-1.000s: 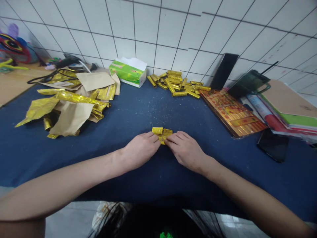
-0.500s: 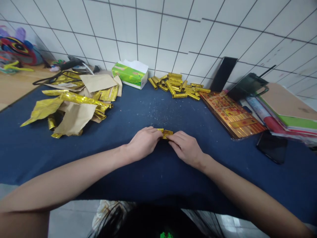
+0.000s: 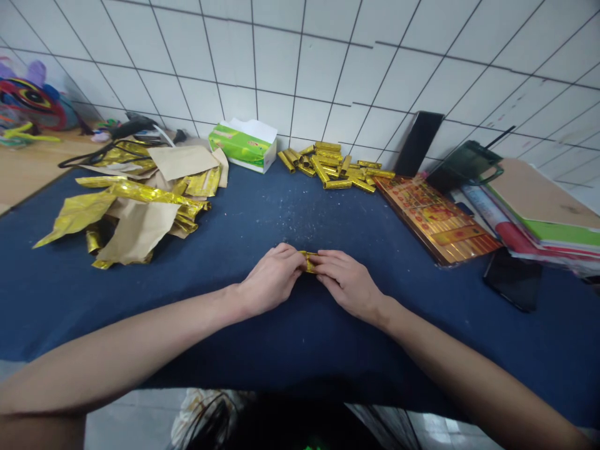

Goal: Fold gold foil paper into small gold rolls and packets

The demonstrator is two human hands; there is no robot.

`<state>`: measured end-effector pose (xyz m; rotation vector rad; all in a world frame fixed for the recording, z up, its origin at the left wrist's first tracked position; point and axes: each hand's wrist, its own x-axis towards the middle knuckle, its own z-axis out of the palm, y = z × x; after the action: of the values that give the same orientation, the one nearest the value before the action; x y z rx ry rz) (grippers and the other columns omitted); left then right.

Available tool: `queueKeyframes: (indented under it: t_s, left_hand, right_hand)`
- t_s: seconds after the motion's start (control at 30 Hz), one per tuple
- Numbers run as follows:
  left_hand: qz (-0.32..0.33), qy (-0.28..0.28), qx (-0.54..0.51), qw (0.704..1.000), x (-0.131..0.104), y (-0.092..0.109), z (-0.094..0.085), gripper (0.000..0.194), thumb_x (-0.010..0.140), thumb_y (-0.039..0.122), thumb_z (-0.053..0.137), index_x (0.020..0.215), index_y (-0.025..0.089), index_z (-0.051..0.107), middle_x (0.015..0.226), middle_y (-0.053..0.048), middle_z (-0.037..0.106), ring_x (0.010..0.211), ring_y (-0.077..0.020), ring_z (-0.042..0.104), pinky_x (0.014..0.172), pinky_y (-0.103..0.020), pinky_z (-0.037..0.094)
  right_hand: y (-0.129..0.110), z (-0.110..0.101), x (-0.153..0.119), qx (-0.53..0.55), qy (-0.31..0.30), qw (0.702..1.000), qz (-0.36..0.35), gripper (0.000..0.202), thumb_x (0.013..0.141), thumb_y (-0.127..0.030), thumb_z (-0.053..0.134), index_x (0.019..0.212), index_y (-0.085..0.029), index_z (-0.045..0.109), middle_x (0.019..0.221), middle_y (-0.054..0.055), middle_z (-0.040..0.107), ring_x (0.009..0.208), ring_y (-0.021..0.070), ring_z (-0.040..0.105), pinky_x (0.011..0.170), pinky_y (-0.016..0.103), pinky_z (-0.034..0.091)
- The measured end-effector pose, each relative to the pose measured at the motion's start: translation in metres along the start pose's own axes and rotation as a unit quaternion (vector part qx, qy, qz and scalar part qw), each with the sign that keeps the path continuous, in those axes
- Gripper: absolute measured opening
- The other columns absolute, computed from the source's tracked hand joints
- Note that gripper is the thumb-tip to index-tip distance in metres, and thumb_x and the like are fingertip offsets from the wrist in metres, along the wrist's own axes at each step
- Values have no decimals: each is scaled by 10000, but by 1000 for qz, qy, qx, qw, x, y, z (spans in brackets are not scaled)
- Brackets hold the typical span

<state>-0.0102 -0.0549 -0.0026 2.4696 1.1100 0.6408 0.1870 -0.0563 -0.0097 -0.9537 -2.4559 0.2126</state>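
Between my two hands, on the dark blue cloth (image 3: 262, 350), is a small piece of gold foil paper (image 3: 309, 262), mostly covered by fingers. My left hand (image 3: 276, 278) pinches its left end with curled fingers. My right hand (image 3: 347, 281) has its fingers closed over the right end. Farther back, against the wall, lies a heap of rolled gold paper tubes (image 3: 335, 167). On the left is a loose pile of crumpled gold foil (image 3: 89, 209) with pieces of brown paper (image 3: 145, 231) on and among it.
A green tissue box (image 3: 244, 145) stands by the tiled wall. At right are a gold-and-red flat pack (image 3: 440, 222), an upright black object (image 3: 417, 144), a dark pitcher (image 3: 469, 165), stacked folders (image 3: 548, 197) and a black phone (image 3: 513, 279). A cable (image 3: 89, 156) crosses the left pile.
My fingers have closed farther over the gold foil paper, so less of it shows, and the right fingers now reach along its top. The whole view has shifted slightly.
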Motion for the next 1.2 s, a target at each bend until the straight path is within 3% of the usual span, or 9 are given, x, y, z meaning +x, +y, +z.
queueKeyframes:
  t_s: [0.23,0.43,0.57,1.0,1.2]
  left_hand:
    - [4,-8,38,999,-1,1,1,161,824,84,405,880,127,550,1176,-141,536,1147,-209,457,925,-413,403]
    - [-8,-22,24,999,0,1,0,151,816,80,427,856,154,552,1086,-73,604,1003,-173,503,846,-371,442]
    - [-11,-5,39,999,-1,0,2,152,810,86,431,867,153,554,1109,-79,571,1063,-195,455,863,-376,424]
    - [12,-23,61,998,-1,-1,3,153,855,123,400,894,144,547,1069,-75,599,1007,-186,490,846,-370,411]
    - [-23,-30,50,998,2,0,-1,162,840,109,408,907,149,550,935,-62,629,935,-185,512,797,-342,425]
  right_hand:
    - [-1,-1,-1,-32,-9,999,-7,209,851,-140,454,956,-179,631,1064,55,665,1047,186,584,920,394,447]
    - [-2,0,-2,-60,-12,998,-8,203,856,-149,446,933,-183,631,1114,74,640,1058,187,578,934,425,426]
    - [-1,1,-3,-68,-16,998,-4,205,860,-149,434,935,-182,622,1206,97,581,1080,179,562,949,428,414]
    - [0,2,-5,-79,-23,996,-44,222,867,-129,412,984,-149,600,1143,81,624,1085,184,560,1002,462,357]
    - [0,4,-2,-32,7,999,11,247,865,-133,415,1063,-166,560,1050,75,667,998,175,609,967,448,401]
